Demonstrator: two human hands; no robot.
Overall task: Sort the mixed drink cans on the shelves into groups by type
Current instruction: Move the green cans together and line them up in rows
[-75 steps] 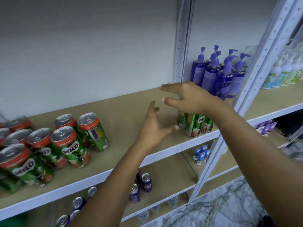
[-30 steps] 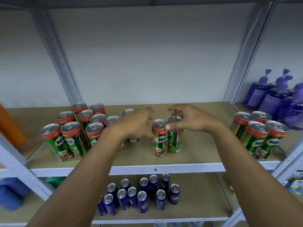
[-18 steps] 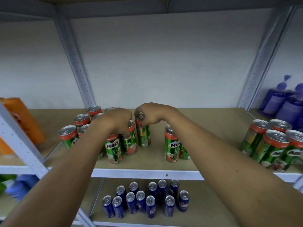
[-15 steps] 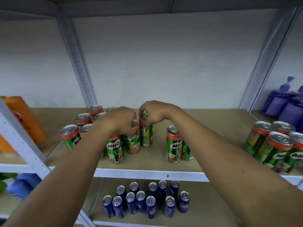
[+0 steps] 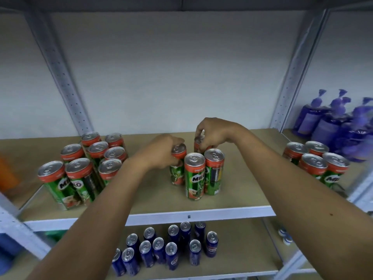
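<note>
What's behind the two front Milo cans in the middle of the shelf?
Another green Milo can gripped by the right hand; its lower body is hidden behind them.

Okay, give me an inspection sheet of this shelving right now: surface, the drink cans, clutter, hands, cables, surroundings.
Surface: tan upper shelf, white front edge.
Job's things: green Milo cans in a left cluster, a middle group and a right cluster; blue cans on the lower shelf.
Clutter: purple pump bottles at right; orange item at left, unclear.
Hands: left hand grips a middle can's top; right hand grips the rear can's top.
Cables: nothing seen.
Surroundings: white wall, perforated grey uprights.
</note>
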